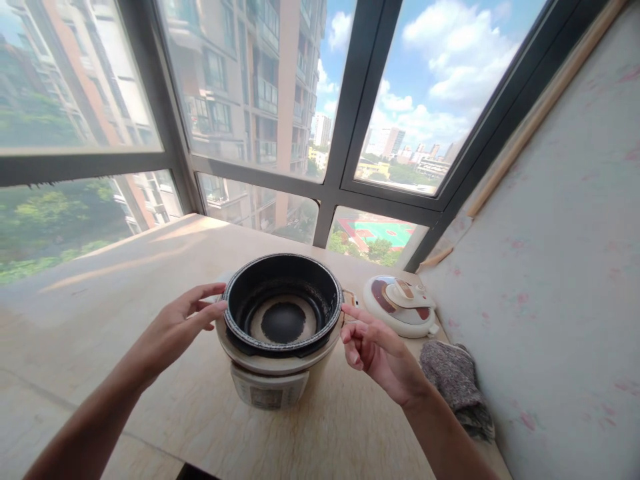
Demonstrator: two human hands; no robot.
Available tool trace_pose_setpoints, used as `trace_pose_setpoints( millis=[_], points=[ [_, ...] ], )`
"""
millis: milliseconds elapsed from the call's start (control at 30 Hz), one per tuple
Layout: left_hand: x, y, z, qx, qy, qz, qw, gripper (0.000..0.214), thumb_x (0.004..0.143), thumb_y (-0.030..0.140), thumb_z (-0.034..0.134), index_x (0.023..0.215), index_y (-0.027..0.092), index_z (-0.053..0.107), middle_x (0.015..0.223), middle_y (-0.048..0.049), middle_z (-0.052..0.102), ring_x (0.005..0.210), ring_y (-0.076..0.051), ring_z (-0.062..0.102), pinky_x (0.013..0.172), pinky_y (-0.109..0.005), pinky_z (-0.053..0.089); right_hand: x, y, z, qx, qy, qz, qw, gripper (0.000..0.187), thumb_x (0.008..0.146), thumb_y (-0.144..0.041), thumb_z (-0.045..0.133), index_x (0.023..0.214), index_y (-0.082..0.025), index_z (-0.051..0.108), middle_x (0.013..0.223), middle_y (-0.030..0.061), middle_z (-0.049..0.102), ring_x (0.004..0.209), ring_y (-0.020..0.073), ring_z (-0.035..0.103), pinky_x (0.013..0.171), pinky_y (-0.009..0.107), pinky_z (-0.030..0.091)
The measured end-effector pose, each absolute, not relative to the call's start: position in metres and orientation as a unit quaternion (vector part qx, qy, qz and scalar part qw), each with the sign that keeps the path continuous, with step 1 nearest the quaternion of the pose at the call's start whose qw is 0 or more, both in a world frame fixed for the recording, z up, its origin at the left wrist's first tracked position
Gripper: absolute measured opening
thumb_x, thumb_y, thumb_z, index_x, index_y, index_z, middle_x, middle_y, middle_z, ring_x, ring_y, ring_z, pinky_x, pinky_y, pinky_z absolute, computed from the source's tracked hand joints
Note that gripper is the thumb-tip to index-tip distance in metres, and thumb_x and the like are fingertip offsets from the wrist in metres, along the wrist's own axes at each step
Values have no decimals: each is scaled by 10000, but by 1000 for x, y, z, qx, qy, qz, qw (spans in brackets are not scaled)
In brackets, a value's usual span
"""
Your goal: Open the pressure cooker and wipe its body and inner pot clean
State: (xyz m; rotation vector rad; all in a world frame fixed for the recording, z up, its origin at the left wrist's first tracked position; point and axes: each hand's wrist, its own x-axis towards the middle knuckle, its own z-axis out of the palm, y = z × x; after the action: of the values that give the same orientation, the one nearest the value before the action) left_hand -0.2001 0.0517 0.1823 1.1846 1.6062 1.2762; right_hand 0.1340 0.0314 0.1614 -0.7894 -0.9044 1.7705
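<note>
A cream rice cooker [273,373] stands lidless on the pale stone counter [100,300], its black inner well [283,303] showing a round heating plate at the bottom. My left hand [183,323] is open, fingers stretched toward the cooker's left rim and just touching it. My right hand [373,347] hovers at the right rim, index finger pointing at the edge while the other fingers curl loosely, holding nothing.
The cooker's white and maroon lid [400,305] lies on the counter to the right. A grey folded cloth [457,380] sits beside the papered wall [560,267]. Large windows [250,100] with dark frames close the back and left.
</note>
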Motion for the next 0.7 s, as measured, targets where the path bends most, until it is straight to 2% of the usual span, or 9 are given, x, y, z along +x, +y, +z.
trace_pose_setpoints(
  millis=[200,367,533,700],
  points=[
    [-196,52,191,351,565,565,489,481,503,296,833,960,157,776,1051,-140,757,755,-247,688,563,-300,572,133,31,160,-286,-351,738,500,437,760,-352,783,1152,-191,677,790,17,682,538,100,508,511,232,342],
    [-201,56,197,275,550,588,526,416,601,277,693,995,152,736,1002,-154,774,923,-279,715,616,-282,581,123,31,168,-293,-357,717,523,446,745,-318,796,1149,-200,648,751,-1,663,539,102,494,519,234,356],
    [-204,62,196,255,540,596,537,315,661,261,644,952,171,726,970,-155,775,932,-285,719,620,-297,588,116,39,172,-290,-330,726,529,324,720,-287,802,975,-182,632,677,-32,599,516,85,460,485,217,338],
    [-202,63,196,201,530,607,557,260,682,176,599,920,165,703,1010,-144,766,931,-266,727,629,-294,612,115,51,173,-298,-317,736,519,301,720,-271,813,900,-188,586,587,-74,530,458,63,418,453,195,299]
  ],
)
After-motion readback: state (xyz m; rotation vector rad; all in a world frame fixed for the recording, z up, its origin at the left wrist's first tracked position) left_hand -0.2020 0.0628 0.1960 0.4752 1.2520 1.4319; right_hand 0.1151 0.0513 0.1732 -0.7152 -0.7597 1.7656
